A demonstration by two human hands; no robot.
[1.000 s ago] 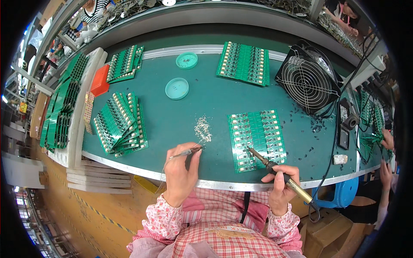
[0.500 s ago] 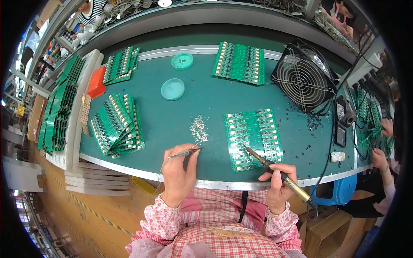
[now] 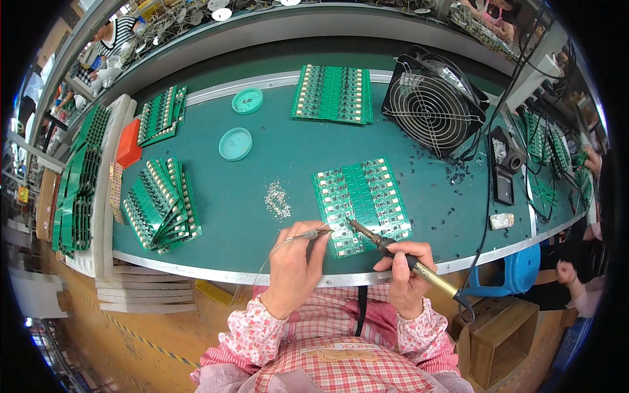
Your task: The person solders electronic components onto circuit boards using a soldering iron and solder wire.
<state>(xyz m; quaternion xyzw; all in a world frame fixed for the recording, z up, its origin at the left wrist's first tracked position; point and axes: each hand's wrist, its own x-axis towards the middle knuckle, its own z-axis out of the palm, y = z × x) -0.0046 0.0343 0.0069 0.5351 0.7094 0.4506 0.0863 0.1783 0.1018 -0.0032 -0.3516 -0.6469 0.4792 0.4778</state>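
My left hand [image 3: 295,265] pinches a slim pointed metal tool [image 3: 310,234], its exact kind unclear. A thin wire or tube trails from that hand toward my sleeve. The tool's tip is at the left edge of a green circuit board panel [image 3: 362,196] with rows of small parts. My right hand [image 3: 407,272] grips a soldering iron [image 3: 419,267] like a pen, its tip over the panel's lower middle, close to my left fingertips. Left of the panel lies a scatter of tiny pale components [image 3: 277,199].
Board stacks lie at the back [image 3: 333,95] and left [image 3: 164,206]. Two round turquoise dishes [image 3: 236,144] sit near a red box [image 3: 129,143]. A black fan [image 3: 434,108], iron stand [image 3: 504,173] and black bits [image 3: 458,173] occupy the right. Another person's hand [image 3: 565,272] shows at far right.
My left hand has moved right with the pointed tool, from beside the pale components to the panel's left edge. The iron stays over the panel. The whole view has shifted slightly.
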